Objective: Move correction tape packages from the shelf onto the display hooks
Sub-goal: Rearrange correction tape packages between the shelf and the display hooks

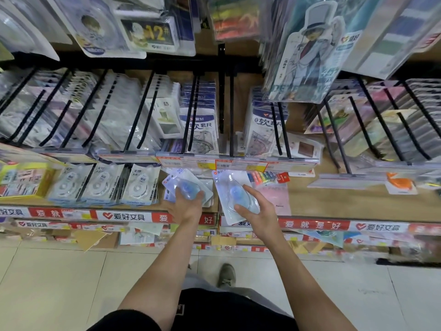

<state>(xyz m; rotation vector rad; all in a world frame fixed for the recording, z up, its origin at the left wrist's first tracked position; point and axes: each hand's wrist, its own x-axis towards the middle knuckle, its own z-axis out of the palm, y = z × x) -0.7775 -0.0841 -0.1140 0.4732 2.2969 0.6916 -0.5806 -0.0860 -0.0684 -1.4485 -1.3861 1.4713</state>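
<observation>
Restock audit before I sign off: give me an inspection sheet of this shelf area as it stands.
Surface: wooden shelf, red price strip along its front edge.
Job's things: two blue correction tape packages, one in each hand; left package over a small stack, right package lifted; empty display hook above.
Clutter: hung white tape packs, yellow box, pink packet.
Hands: left hand and right hand, fingers curled round their packages.
Cables: nothing seen.
Surroundings: tiled floor, one shoe, lower shelves stocked.
</observation>
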